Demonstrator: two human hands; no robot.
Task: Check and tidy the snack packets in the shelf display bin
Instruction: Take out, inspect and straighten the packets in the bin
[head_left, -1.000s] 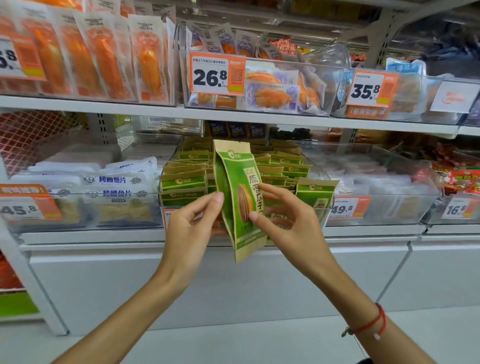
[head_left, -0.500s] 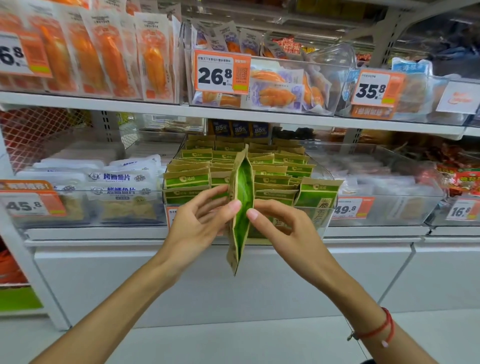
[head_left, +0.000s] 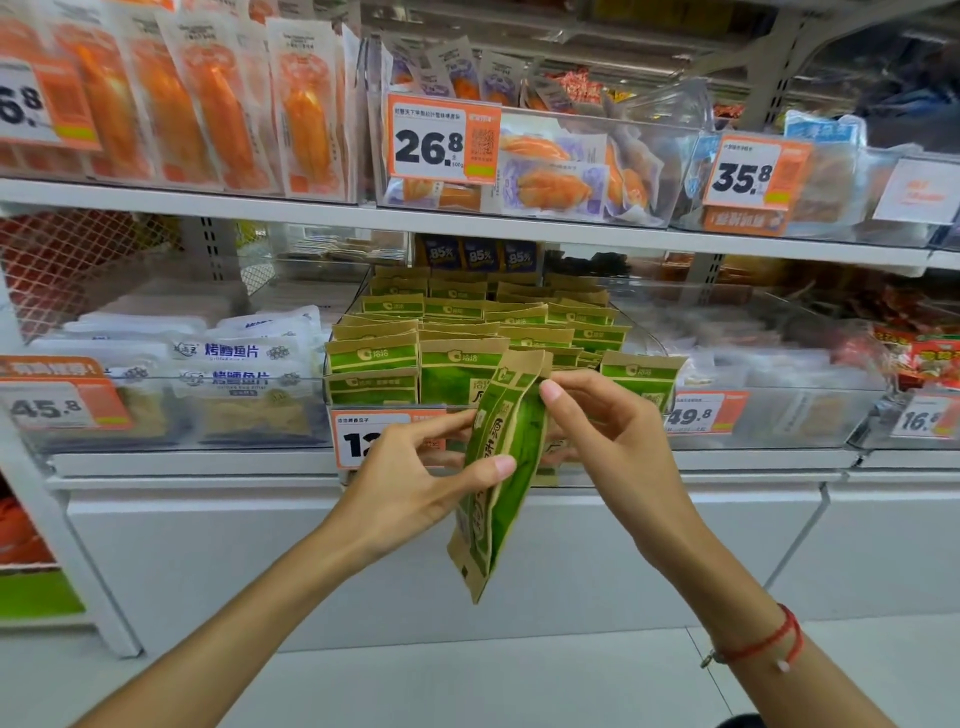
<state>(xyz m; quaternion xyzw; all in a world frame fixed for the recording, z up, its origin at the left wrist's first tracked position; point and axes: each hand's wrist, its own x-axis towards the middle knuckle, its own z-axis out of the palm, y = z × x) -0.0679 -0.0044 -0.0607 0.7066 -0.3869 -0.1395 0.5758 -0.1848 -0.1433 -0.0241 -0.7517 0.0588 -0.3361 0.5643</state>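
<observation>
while both hands work in front of the lower shelf (head_left: 467, 460), one green-and-kraft snack packet (head_left: 498, 467) is held out clear of the display bin (head_left: 644, 332), turned nearly edge-on to the camera and tilted, top corner up right, bottom corner down left. left hand (head_left: 415, 483) grasps it around mid-height: thumb tip pressed on the near green face, fingers going behind the left edge. right hand (head_left: 613, 436) pinches the top of the packet, fingertip right at the kraft flap, other fingers curled behind. so both hands are grasping the same packet, neither released. bin sits directly behind the packet, on the shelf, packed with rows of matching green packets (head_left: 457, 332) standing upright, kraft tops showing; one packet at the right front corner (head_left: 641, 376) leans slightly outward. orange-and-white price tag (head_left: 374, 439) on the bin front, partly covered by the left hand, only "12" readable. left neighbour bin holds white fish-slice packs (head_left: 234, 358) behind a 45.8 tag (head_left: 57, 405); right neighbour bin has a 49.8 tag (head_left: 701, 415). upper shelf: orange pouches (head_left: 208, 98) at left, a clear bin with a 26.8 tag (head_left: 441, 140) in the middle, a 35.8 tag (head_left: 748, 174) further right. red string bracelet (head_left: 763, 642) on the right wrist. background edges are blurred, small print unreadable.
</observation>
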